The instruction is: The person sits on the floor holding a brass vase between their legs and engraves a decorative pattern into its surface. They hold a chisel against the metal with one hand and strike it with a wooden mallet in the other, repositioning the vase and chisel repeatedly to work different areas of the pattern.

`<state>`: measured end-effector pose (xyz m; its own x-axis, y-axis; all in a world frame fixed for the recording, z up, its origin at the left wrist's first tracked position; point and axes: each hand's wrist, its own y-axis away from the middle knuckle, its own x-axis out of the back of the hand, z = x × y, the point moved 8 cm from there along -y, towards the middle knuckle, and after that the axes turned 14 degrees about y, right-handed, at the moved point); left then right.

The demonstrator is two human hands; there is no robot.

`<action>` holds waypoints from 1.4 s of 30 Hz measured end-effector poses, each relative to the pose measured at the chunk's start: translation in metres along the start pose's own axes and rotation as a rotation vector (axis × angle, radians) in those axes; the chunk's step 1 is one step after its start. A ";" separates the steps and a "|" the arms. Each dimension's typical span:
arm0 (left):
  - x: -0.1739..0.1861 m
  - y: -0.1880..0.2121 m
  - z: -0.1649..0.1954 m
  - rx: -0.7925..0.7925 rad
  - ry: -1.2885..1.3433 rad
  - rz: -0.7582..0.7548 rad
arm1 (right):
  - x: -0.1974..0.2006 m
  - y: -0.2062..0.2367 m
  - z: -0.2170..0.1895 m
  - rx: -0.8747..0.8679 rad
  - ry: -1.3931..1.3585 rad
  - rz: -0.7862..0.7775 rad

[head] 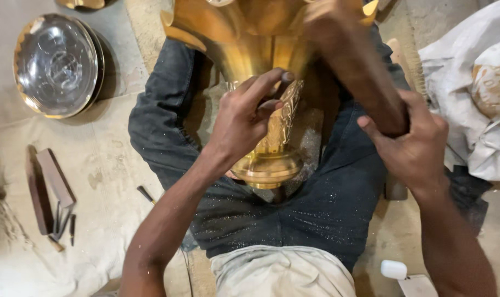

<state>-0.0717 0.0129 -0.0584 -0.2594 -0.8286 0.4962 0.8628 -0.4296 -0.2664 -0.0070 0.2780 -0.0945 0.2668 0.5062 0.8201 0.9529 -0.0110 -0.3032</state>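
A large brass vase (pixel 250 38) with a flared, fluted mouth lies between my legs, its round foot (pixel 269 170) pointing toward me. My left hand (pixel 244 118) is closed around the engraved neck of the vase (pixel 285 118), thumb and fingers wrapped over the pattern. My right hand (pixel 412 146) grips what looks like a bare lower leg (pixel 360 71). That leg reaches up and presses against the vase's mouth. Fine metal filings speckle my dark jeans (pixel 316 214).
A round silver-coloured plate with a gold rim (pixel 56 65) lies at the upper left. A wooden block (pixel 46 184) and small chisels (pixel 68 223) sit on the cloth-covered floor at left. Crumpled white sacks (pixel 475 93) are at right, and a small white object (pixel 393 269) is at the bottom right.
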 end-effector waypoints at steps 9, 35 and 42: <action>-0.005 -0.002 0.002 -0.019 -0.032 0.066 | -0.008 -0.049 0.001 0.046 -0.263 -0.146; -0.006 -0.015 0.011 0.024 -0.065 -0.029 | -0.010 -0.050 -0.009 0.167 -0.064 -0.138; -0.008 -0.014 0.017 0.025 -0.075 -0.039 | -0.002 -0.046 -0.003 0.203 0.004 -0.027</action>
<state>-0.0742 0.0314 -0.0451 -0.2602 -0.7818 0.5666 0.8634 -0.4511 -0.2258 -0.0509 0.2747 -0.0803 0.2425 0.5002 0.8313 0.9112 0.1766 -0.3721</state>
